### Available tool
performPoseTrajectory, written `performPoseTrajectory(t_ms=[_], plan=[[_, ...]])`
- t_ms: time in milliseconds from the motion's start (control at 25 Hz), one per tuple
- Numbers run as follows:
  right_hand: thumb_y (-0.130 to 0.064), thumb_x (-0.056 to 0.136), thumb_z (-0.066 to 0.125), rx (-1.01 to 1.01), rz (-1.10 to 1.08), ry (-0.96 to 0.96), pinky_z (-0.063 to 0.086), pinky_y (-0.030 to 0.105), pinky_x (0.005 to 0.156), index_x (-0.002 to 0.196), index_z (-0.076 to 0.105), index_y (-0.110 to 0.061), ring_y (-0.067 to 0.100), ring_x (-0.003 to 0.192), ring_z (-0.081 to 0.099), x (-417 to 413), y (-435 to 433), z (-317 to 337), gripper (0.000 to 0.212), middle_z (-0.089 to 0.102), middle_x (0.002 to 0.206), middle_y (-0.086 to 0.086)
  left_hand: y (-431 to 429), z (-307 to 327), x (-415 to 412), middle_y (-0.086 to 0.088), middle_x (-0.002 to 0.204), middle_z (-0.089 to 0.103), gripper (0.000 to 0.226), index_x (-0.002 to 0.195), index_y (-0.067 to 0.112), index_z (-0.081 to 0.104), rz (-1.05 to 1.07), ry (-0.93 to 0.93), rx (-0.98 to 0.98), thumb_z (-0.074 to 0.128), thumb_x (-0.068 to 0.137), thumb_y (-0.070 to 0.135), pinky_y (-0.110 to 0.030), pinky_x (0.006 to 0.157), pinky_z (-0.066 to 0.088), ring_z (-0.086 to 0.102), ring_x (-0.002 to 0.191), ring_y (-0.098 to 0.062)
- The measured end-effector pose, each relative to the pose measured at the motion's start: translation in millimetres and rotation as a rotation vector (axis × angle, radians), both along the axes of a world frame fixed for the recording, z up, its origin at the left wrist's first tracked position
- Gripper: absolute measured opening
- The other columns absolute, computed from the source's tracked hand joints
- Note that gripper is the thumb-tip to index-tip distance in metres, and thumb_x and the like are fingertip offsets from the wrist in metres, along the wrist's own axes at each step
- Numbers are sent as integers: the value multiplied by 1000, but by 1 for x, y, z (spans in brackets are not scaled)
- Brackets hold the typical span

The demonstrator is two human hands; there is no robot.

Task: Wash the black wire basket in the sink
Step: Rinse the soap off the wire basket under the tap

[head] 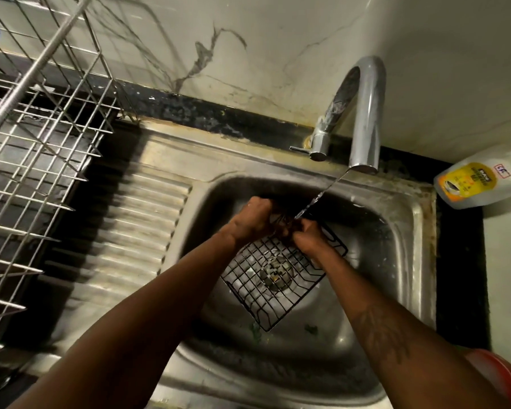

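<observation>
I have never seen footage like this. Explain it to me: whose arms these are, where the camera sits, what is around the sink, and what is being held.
There is no machine here: these are a person's two bare arms, filmed by one wide camera worn on the head, looking down. The left hand and right hand both grip the far edge of a black wire basket, fingers curled round its wires, holding it over the sink. A thin stream of water runs from the tap onto the hands. Left of the bowl is a ribbed drainboard, and further left a metal rack. A bottle with a yellow label sits on the counter at right.
</observation>
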State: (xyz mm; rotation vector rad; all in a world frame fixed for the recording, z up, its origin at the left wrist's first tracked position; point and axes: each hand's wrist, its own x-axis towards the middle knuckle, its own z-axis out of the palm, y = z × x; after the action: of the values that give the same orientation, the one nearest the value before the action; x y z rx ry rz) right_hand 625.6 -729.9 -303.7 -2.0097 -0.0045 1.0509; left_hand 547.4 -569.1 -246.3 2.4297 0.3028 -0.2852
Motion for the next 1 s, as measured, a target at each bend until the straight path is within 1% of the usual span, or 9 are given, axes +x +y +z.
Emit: performPoseTrajectory(t_ms=[120, 240, 360, 480, 560, 640, 800, 880, 1000], plan=[[-13, 84, 76, 206, -347, 199, 57, 44, 90, 113, 72, -9, 29, 103, 72, -8, 6, -6, 29, 75, 108, 13, 16, -3, -15, -1, 121, 69, 58, 124, 18, 66, -48, 306, 59, 83, 75, 42, -25, 87, 53, 67, 101, -17], [-22, 86, 79, 283, -474, 228, 60, 35, 82, 106, 73, -10, 21, 99, 71, -13, 8, -4, 24, 74, 108, 9, 25, -3, -46, -7, 101, 68, 41, 103, 11, 68, -1, 584, 13, 71, 86, 48, -30, 70, 56, 66, 82, -19], [-16, 91, 71, 307, -571, 293, 57, 32, 81, 98, 71, -15, 17, 89, 68, -12, 5, 1, 7, 71, 95, 6, 23, 6, -49, -10, 101, 67, 42, 102, 9, 68, 35, 430, 160, 61, 94, 49, -31, 72, 52, 62, 81, -20], [-16, 95, 62, 335, -660, 350, 55, 34, 83, 102, 69, -17, 16, 93, 66, -11, -2, 1, 10, 71, 96, 2, 28, 8, -39, -4, 102, 72, 54, 109, 13, 70, 217, 103, 157, 74, 79, 57, -29, 83, 54, 67, 94, -18], [-16, 98, 58, 385, -751, 367, 53, 33, 80, 103, 66, -16, 16, 97, 65, -7, -4, 2, 10, 69, 101, 3, 31, 4, -30, 0, 103, 72, 43, 112, 19, 70, 310, -102, 80, 76, 79, 47, -27, 85, 53, 66, 99, -15], [-13, 99, 53, 434, -842, 375, 52, 34, 83, 102, 64, -15, 18, 99, 64, -3, -3, 6, 12, 67, 104, 5, 32, 3, -26, 1, 92, 73, 25, 103, 20, 73, 390, -198, 30, 71, 86, 37, -30, 81, 55, 67, 90, -14], [-12, 99, 50, 494, -919, 404, 50, 39, 96, 102, 63, -12, 21, 100, 64, 4, -5, 14, 14, 66, 107, 8, 16, -14, -45, 2, 89, 69, 31, 111, 23, 61, 471, -279, 104, 48, 101, 49, -36, 72, 53, 65, 83, -19], [-12, 99, 50, 513, -930, 396, 50, 36, 94, 101, 63, -11, 20, 97, 64, -1, -4, 12, 13, 66, 105, 9, -3, -19, -56, -3, 79, 67, 49, 103, 21, 61, 715, -171, 104, 32, 102, 60, -33, 63, 47, 65, 75, -26], [-11, 97, 52, 508, -919, 349, 52, 32, 83, 94, 64, -11, 20, 89, 65, 0, -6, 9, 12, 66, 94, 8, -8, -27, -47, -12, 79, 70, 72, 87, 10, 68, 893, -43, -46, 26, 98, 68, -33, 72, 52, 68, 80, -31]])
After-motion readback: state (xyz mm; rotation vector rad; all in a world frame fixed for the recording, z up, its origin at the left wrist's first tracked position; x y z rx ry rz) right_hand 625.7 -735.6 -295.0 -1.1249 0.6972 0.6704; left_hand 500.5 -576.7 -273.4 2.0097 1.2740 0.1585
